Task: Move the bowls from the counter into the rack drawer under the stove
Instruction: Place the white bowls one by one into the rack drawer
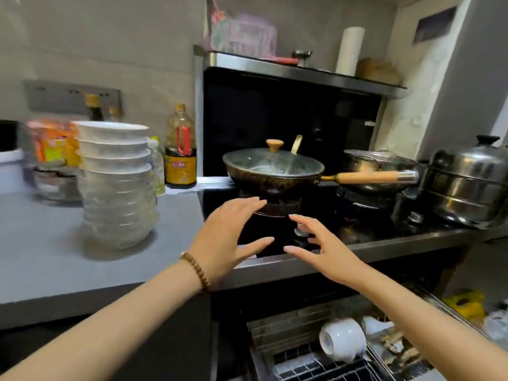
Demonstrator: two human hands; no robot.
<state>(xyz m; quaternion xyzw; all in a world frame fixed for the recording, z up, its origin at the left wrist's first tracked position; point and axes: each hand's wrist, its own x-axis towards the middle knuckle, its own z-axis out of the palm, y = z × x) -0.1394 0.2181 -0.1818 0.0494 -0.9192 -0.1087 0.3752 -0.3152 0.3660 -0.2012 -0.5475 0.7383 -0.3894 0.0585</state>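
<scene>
A tall stack of pale bowls (116, 182) stands on the grey counter (41, 243) at the left. Under the stove, the rack drawer (310, 361) is pulled out at the bottom right. Several white bowls (343, 339) sit in it, tipped on their sides. My left hand (228, 237), with a bead bracelet at the wrist, is held open above the counter's front edge, right of the stack and apart from it. My right hand (321, 248) is open too, palm facing the left hand, over the stove's front edge. Neither hand holds anything.
A lidded wok (272, 169) with a wooden handle sits on the near burner. A steel pot (379, 166) and a steamer (467, 185) stand to the right. Oil and sauce bottles (180, 149) and packets (52, 144) line the back of the counter.
</scene>
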